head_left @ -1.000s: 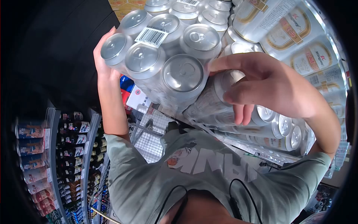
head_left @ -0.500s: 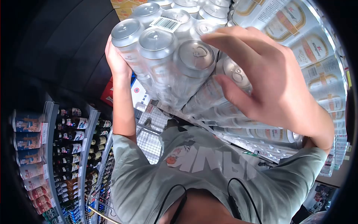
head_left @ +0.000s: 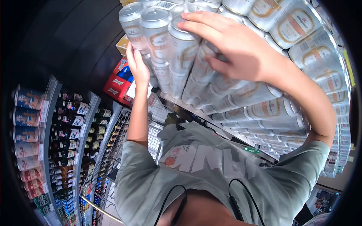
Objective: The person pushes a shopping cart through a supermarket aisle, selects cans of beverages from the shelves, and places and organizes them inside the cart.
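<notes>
A shrink-wrapped pack of silver-white beer cans (head_left: 154, 37) stands upright at the top of the view, with a barcode label (head_left: 164, 5) over its lids. My left hand (head_left: 138, 68) lies against the pack's left side, low on the cans, with its fingers stretched upward and partly hidden. My right hand (head_left: 233, 47) reaches across from the right, palm down, fingers extended and thumb apart. Its fingertips are over the lid of the pack's front corner can; whether they press on it I cannot tell.
More wrapped beer cans (head_left: 269, 109) are stacked in layers to the right. At the left stand shelves of bottles (head_left: 71, 120) and tins (head_left: 28, 116). A wire cart (head_left: 113, 141) is beside my left arm, near a red box (head_left: 115, 89). A dark curved surface (head_left: 79, 41) fills the upper left.
The view has shifted, so the cans sit higher in it. My left hand has slid lower along the pack's side. My right hand has moved left, its fingers now over the front can's lid.
</notes>
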Tool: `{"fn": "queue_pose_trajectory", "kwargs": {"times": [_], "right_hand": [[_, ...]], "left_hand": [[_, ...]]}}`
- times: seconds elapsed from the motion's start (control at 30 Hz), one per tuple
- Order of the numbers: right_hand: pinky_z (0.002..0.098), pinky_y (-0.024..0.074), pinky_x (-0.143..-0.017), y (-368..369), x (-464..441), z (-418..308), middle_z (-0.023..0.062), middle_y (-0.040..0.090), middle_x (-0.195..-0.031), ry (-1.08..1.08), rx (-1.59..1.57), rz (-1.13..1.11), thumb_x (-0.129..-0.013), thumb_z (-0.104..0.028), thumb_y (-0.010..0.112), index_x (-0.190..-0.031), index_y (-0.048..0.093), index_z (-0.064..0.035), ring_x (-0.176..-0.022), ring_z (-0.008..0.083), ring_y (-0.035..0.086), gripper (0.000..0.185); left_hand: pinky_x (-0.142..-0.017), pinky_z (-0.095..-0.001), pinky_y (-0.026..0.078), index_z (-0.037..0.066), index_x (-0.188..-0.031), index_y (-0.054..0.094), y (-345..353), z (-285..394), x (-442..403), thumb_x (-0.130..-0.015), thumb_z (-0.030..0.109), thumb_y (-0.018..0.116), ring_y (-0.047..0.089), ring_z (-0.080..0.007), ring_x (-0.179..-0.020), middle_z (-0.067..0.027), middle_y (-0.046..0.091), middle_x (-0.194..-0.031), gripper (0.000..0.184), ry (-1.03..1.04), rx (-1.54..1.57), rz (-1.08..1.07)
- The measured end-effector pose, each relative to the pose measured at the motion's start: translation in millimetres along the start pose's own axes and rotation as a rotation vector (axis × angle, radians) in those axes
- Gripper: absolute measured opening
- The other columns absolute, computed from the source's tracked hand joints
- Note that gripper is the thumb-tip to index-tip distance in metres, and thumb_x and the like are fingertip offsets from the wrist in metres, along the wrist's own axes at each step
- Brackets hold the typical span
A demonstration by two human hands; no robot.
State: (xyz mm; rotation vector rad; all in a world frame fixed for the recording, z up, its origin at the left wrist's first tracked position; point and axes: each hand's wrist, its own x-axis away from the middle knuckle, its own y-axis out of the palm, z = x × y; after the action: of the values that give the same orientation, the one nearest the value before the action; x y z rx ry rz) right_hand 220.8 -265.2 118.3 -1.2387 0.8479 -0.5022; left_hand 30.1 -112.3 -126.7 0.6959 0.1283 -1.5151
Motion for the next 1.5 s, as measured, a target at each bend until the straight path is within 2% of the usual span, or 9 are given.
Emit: {"fn": "queue_pose_trajectory", "kwargs": {"times": [0.1,0.43,0.57,0.7,0.9,1.1,1.27,1.43,1.5], "right_hand": [[0.0442,0.0398,-0.113,-7,0,-12,0.0200,0.047,-0.147,0.016,0.098,-0.035,-0.078,-0.004,0.064,-0.143,0.045,-0.0046,-0.135,0.0372,0.046,0.068],[0.0414,0.0406,-0.112,1,15,-27,0.0181,0.042,-0.151,-0.024,0.255,-0.025,-0.080,-0.007,0.067,-0.151,0.032,-0.0021,-0.135,0.0346,0.046,0.079],[0.0451,0.0328,-0.116,0,14,-42,0.0306,0.039,-0.148,0.050,0.345,-0.080,-0.078,-0.016,0.069,-0.149,0.027,0.0091,-0.139,0.0424,0.038,0.086],[0.0454,0.0317,-0.117,-16,9,-59,0.0287,0.038,-0.150,0.116,0.279,-0.184,-0.077,-0.017,0.071,-0.151,0.026,0.0065,-0.140,0.0420,0.037,0.089],[0.0412,0.0408,-0.111,17,12,-35,0.0151,0.040,-0.154,0.079,0.401,-0.038,-0.080,-0.011,0.071,-0.156,0.024,-0.0055,-0.136,0.0339,0.045,0.089],[0.0435,0.0419,-0.108,31,5,-50,0.0146,0.046,-0.150,0.179,0.486,0.019,-0.086,-0.022,0.069,-0.151,0.034,-0.0029,-0.132,0.0327,0.049,0.076],[0.0487,0.0258,-0.118,45,-14,-83,0.0212,0.042,-0.152,0.217,0.183,0.225,-0.087,-0.022,0.070,-0.149,0.045,-0.0173,-0.141,0.0470,0.034,0.067],[0.0373,0.0341,-0.113,137,-40,-163,0.0108,0.053,-0.144,0.377,-0.743,0.029,-0.089,-0.009,0.064,-0.138,0.053,-0.0031,-0.135,0.0229,0.047,0.050],[0.0350,0.0386,-0.109,216,-48,-178,0.0070,0.057,-0.138,0.374,-1.058,-0.265,-0.093,-0.011,0.060,-0.137,0.054,-0.0047,-0.131,0.0192,0.049,0.045]], "left_hand": [[-0.113,-0.0375,0.036,-0.004,-0.148,0.036,-27,-2,32,-0.094,0.001,0.058,0.049,-0.0258,-0.131,-0.0199,0.046,-0.147,0.059,0.043,-0.338,-0.112],[-0.085,-0.0356,0.050,0.009,-0.136,0.048,-254,53,259,-0.094,0.010,0.060,0.068,-0.0236,-0.098,-0.0059,0.071,-0.108,0.044,-0.483,-0.823,-0.248],[-0.085,-0.0373,0.051,0.010,-0.132,0.051,-340,135,331,-0.093,0.011,0.062,0.069,-0.0259,-0.099,-0.0072,0.074,-0.102,0.041,-0.586,-1.138,-0.075],[-0.093,-0.0408,0.049,0.003,-0.125,0.057,-439,204,383,-0.089,0.013,0.065,0.064,-0.0321,-0.103,-0.0151,0.069,-0.109,0.038,-0.505,-1.366,0.260],[-0.106,-0.0462,0.039,0.003,-0.137,0.044,-520,256,452,-0.080,0.030,0.077,0.047,-0.0390,-0.126,-0.0210,0.052,-0.133,0.071,-0.898,-2.039,0.595],[-0.108,-0.0450,0.042,0.003,-0.147,0.033,-516,257,507,-0.079,0.030,0.080,0.039,-0.0380,-0.134,-0.0170,0.047,-0.143,0.087,-0.971,-2.033,0.592],[-0.089,-0.0484,0.054,0.011,-0.148,0.032,-520,297,487,-0.081,0.023,0.077,0.058,-0.0360,-0.119,-0.0143,0.051,-0.138,0.081,-0.835,-1.824,0.822],[-0.089,-0.0501,0.053,0.009,-0.142,0.043,-585,291,509,-0.082,0.043,0.075,0.063,-0.0384,-0.111,-0.0164,0.057,-0.133,0.076,-1.180,-1.916,0.860],[-0.089,-0.0456,0.053,0.008,-0.114,0.068,-615,284,519,-0.088,0.048,0.068,0.067,-0.0345,-0.109,-0.0173,0.072,-0.111,0.047,-1.447,-1.488,0.834]]}}
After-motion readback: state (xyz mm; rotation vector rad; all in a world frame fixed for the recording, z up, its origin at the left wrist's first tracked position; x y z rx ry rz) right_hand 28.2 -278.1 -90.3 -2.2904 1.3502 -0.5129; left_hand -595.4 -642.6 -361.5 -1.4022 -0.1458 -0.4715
